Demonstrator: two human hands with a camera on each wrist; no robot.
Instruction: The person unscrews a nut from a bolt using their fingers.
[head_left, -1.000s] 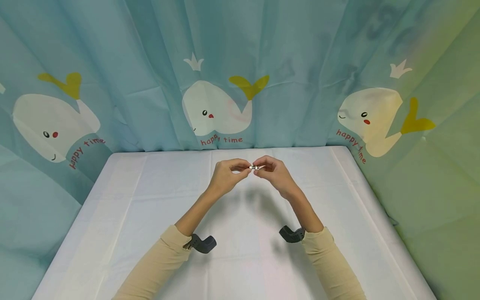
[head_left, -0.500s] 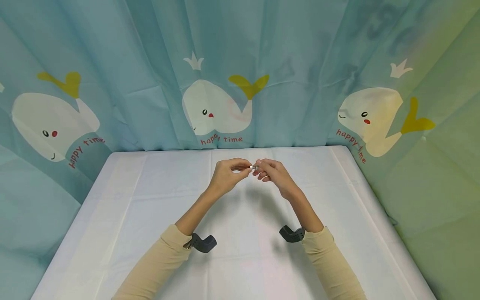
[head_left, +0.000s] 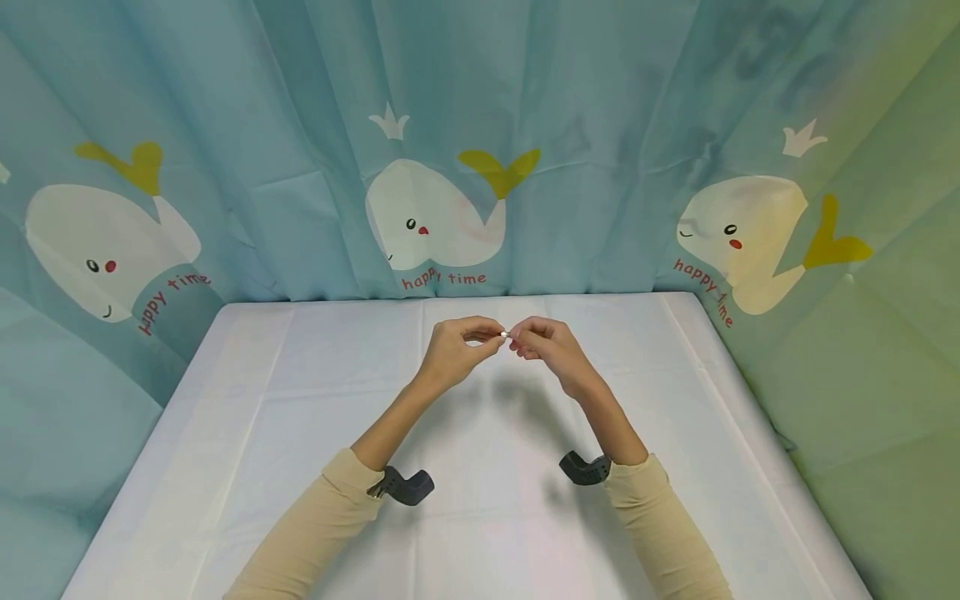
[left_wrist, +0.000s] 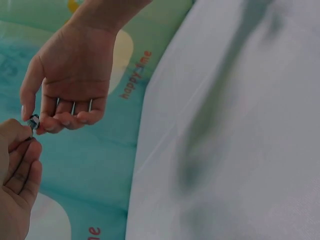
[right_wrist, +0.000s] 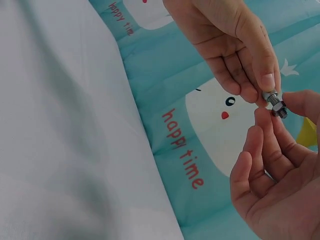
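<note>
1. The table [head_left: 300, 392] with its white cloth and the whale curtain [head_left: 225, 125] behind it look the same as 1 second ago; both forearms in beige sleeves sit where they were, with the dark wrist cameras just above the cloth
2. The left hand [head_left: 450, 354] has stayed put in the air over the far middle of the table, thumb and fingers curled and pinching one end of a small bolt [right_wrist: 270, 96]
3. The right hand [head_left: 551, 348] has changed most: 1 second ago its fingers arched high over the bolt, and now they are folded lower and closer in, so less metal shows between the 2 hands in the head view
4. The right wrist view shows the right thumb and fingertips [right_wrist: 260, 116] closing on a nut [right_wrist: 278, 109] that sits on the bolt's thread, just beside the left fingertips; the left wrist view shows the same small metal piece [left_wrist: 33, 121] between the 2 hands
5. Judged from that regrip, the right hand looks to be turning the nut along the thread in short twists; which way it is going cannot be told
</note>
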